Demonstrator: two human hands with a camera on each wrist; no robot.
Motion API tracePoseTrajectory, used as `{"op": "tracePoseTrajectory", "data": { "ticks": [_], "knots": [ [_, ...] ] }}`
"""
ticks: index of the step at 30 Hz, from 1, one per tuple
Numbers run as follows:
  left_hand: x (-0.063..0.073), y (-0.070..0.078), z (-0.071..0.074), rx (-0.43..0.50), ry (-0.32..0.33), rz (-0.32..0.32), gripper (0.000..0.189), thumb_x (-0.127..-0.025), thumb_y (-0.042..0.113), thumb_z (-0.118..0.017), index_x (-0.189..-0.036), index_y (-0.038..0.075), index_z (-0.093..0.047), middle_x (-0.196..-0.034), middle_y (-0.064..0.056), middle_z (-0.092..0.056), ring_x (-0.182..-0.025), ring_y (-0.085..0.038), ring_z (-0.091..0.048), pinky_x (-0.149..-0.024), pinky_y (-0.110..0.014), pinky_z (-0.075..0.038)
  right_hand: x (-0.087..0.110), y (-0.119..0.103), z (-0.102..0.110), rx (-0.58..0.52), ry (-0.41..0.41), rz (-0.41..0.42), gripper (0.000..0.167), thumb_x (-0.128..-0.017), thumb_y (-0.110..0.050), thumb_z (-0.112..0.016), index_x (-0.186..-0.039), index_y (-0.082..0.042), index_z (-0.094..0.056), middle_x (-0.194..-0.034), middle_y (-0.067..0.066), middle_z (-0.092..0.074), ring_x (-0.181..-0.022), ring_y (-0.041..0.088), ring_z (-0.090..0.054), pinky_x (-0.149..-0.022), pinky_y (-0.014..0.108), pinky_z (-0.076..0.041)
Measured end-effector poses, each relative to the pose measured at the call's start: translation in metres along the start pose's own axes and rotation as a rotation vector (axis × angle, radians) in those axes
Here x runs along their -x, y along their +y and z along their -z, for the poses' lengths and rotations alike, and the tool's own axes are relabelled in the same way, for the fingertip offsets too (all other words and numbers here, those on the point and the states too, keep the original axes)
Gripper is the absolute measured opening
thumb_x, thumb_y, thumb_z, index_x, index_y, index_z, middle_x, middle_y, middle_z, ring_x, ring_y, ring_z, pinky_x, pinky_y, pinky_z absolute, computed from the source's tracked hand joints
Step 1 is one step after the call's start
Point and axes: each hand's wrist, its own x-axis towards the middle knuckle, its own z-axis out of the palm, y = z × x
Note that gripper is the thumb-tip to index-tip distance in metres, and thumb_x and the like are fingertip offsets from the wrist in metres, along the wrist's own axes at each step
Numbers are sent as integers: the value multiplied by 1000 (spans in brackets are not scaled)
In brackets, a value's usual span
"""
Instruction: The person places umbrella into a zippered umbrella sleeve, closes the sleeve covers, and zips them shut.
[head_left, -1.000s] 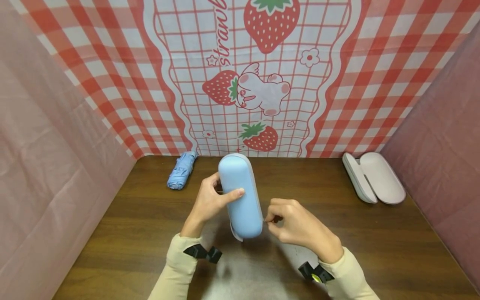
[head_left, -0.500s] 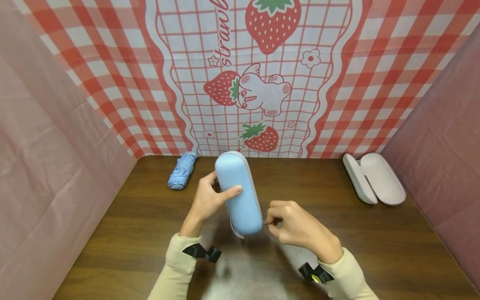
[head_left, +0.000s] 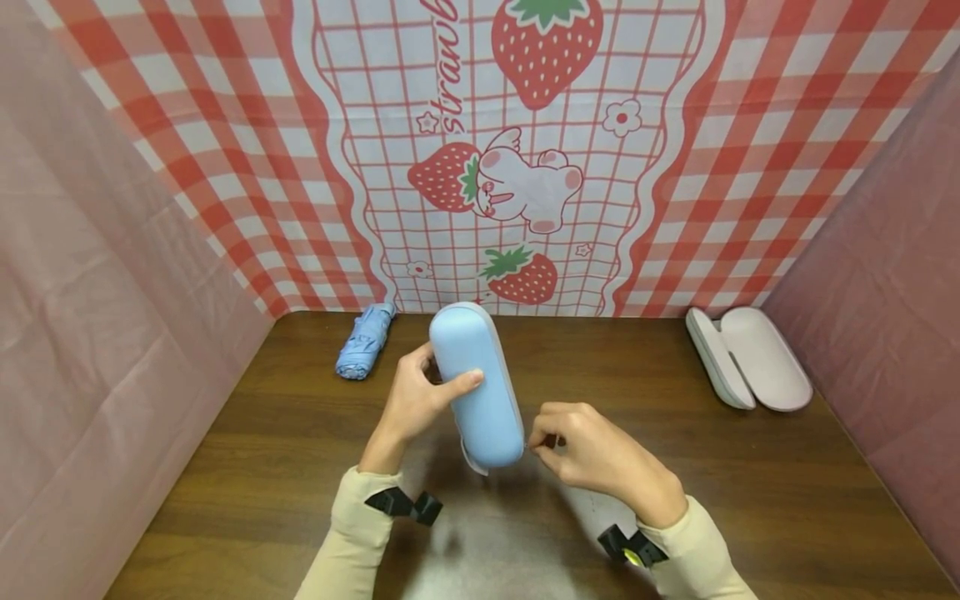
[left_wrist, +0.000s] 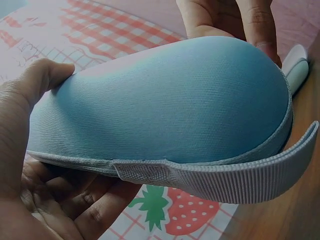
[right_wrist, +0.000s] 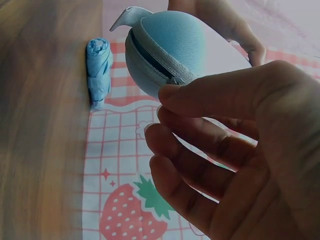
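My left hand [head_left: 412,400] grips a light-blue zip case [head_left: 476,383], thumb on its front and fingers behind. The case is raised above the table, long and rounded, its top leaning left. A pale ribbed strap [left_wrist: 240,177] loops from its lower end. Beside that end, my right hand [head_left: 592,446] pinches at the zipper pull, which its fingertips mostly hide. In the right wrist view, the zipper slider [right_wrist: 176,80] sits just at the thumb tip. A dark gap shows between the zipper's edges round the case's end.
A folded blue umbrella [head_left: 364,342] lies at the back left of the wooden table [head_left: 262,467]. An open case with a pale lining [head_left: 765,358] lies at the back right. Checked strawberry cloth [head_left: 525,192] hangs behind, with pink cloth [head_left: 112,292] at the sides.
The blue case has shifted slightly up and left with my left hand. My right hand has barely moved and keeps its pinch beside the lower end.
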Motion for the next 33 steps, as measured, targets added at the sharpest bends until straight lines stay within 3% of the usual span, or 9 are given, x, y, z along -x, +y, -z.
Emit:
{"op": "tracePoseTrajectory", "data": {
  "ticks": [9,15,20,25,33],
  "knots": [
    [1,0,-2,-3,-12,6,50,-83,31,-84,-120,1,-67,-106,-19,-73,-89,-20,-72,-77,-37,-61,1,1,6,-19,-83,-116,12,-86,-11,-78,-95,-12,-71,-86,-6,-67,-79,6,-63,-70,29,-58],
    [1,1,-5,11,-24,7,50,-83,28,-84,-122,1,-67,-108,-20,-73,-90,-22,-72,-77,-39,-61,0,0,5,-32,-69,-195,54,-92,-40,-77,-129,-4,-63,-101,-2,-68,-87,10,-65,-75,32,-58],
    [2,2,-9,54,-32,24,53,-81,25,-86,-125,3,-65,-112,-19,-71,-93,-23,-72,-80,-40,-61,-2,-2,3,-109,-81,-225,80,-90,-48,-78,-149,-4,-48,-118,3,-69,-90,8,-67,-76,29,-58],
    [3,2,-11,50,-44,12,60,-79,27,-89,-128,6,-63,-115,-16,-70,-97,-23,-71,-82,-40,-61,-1,-3,2,-138,-92,-243,84,-90,-50,-77,-152,-6,-43,-128,7,-67,-93,9,-68,-79,31,-60],
    [4,3,-11,50,-54,1,62,-78,28,-89,-130,7,-62,-117,-15,-69,-99,-23,-69,-83,-39,-60,-1,-2,2,-167,-98,-261,85,-90,-50,-77,-152,-6,-40,-129,10,-67,-100,17,-71,-82,34,-61]
  ]
}}
